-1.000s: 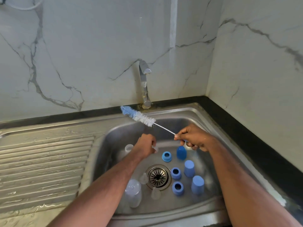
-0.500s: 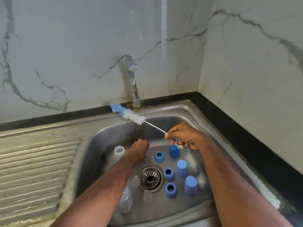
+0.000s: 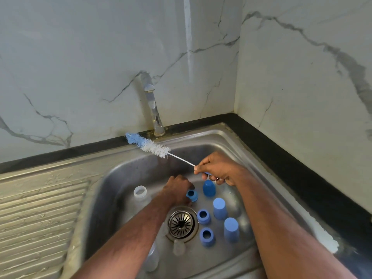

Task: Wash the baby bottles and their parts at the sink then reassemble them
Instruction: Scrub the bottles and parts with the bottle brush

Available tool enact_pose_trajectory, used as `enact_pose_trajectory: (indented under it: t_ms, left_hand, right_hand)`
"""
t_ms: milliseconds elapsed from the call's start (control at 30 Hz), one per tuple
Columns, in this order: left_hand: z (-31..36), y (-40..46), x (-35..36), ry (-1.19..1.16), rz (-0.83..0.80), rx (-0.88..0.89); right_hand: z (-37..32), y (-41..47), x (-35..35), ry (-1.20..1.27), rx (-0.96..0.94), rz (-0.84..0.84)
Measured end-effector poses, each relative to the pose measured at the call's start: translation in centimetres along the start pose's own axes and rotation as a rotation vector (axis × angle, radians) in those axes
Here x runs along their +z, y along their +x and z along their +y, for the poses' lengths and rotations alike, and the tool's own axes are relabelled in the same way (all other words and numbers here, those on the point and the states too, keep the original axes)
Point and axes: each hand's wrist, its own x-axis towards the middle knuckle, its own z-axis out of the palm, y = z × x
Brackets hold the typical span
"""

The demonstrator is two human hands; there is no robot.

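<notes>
Quick count of what's sitting in the sink: three blue rings, three blue caps, two clear bottles that I can make out, and at least one clear teat just below the drain. There might be another teat by the left forearm, but it's too blurry to call.

The rings: one up by the left hand, one right of the drain, and one below that. The caps stand further right: a darker one at the top, then two lighter ones and.

One bottle lies at the left of the basin with its open neck showing. The other is near the front edge, mostly behind the left arm.

The left hand is down in the basin with its fingers curled around the top ring, thumb side touching it. It looks like a pinch, though the fingertips are partly hidden.

The right hand is closed tight on the handle of the brush. The wire stem sticks out toward the tap, with the bristle end held in the air over the back rim.
</notes>
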Motion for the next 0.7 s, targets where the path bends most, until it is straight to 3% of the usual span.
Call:
enact_pose_trajectory:
  t_ms: [100,167,233,400,500,600,700]
  left_hand:
    - [-0.2,0.1,-0.1,-0.091,0.007,-0.004]
    - [-0.7,-0.1,-0.6,-0.335,0.067,-0.061]
    - [-1.3,-0.9,-1.9,-0.608,0.175,-0.126]
    - [-3.7,-5.8,-4.9,-1.042,0.433,-0.297]
    - [-6.8,-9.4,-5.6,-1.494,0.608,-0.429]
    - [-11.0,-13.4,-7.2,-1.992,0.854,-0.450]
    - [-13.6,-15.7,-7.7,-2.229,0.971,-0.433]
  right_hand:
    - [-0.1,-0.1,0.2,-0.019,-0.011,-0.014]
    - [-0.1,-0.1,0.3,-0.017,-0.040,-0.010]
    - [-0.2,-0.3,0.3,-0.017,-0.082,0.015]
    - [-1.2,-1.3,1.1,-0.130,-0.261,0.105]
    - [-1.3,-1.5,1.4,-0.118,-0.328,0.149]
    - [-1.4,-1.5,1.7,-0.160,-0.394,0.190]
    - [-1.6,-1.4,2.1,-0.302,-0.392,0.180]
